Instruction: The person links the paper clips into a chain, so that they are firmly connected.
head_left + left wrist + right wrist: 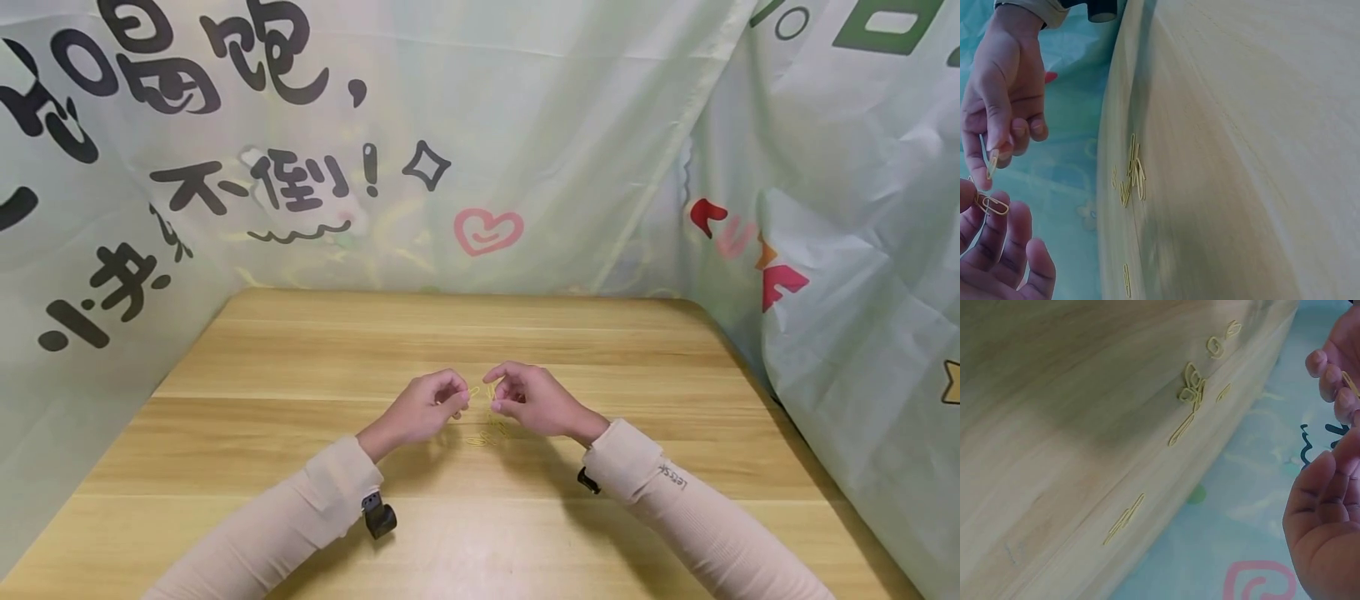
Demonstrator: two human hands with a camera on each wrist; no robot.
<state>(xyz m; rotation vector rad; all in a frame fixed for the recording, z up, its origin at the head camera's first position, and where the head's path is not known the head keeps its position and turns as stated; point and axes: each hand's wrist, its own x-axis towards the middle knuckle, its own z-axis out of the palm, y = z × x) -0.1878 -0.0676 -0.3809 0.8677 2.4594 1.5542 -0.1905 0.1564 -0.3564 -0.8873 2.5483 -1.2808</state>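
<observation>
Above the middle of the table my left hand [426,407] pinches a yellow paper clip [997,206] between thumb and fingertips. A second looped piece of wire crosses that clip in the left wrist view. Facing it a short way to the right, my right hand [542,402] pinches another yellow paper clip [993,164] between thumb and index finger, pointing down toward the left hand's clip. Several loose paper clips [1192,376] lie on the wood beneath the hands, most of them in an overlapping cluster. In the right wrist view the right fingertips are partly cut off by the frame's edge.
The wooden table [300,333] has pale fabric sheets [585,150] with printed writing and drawings hanging behind it and at both sides. A black wrist device [379,517] hangs below the left cuff, another [588,481] below the right.
</observation>
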